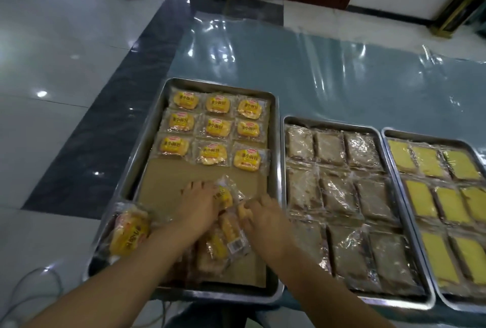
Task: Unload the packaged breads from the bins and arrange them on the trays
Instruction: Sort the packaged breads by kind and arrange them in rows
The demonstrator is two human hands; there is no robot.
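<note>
My left hand [198, 205] and right hand [265, 218] crowd the bread packets [226, 233], grip unclear; slippery wrappers may slide off the tray [221, 86].

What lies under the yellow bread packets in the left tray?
A brown paper liner covers the floor of the left tray; nine packets lie on it in rows. Under the loose pile between the left hand and right hand it is hidden.

3 trays [276, 143], 9 breads [218, 127] laid in rows, 2 hands [200, 204].
</note>
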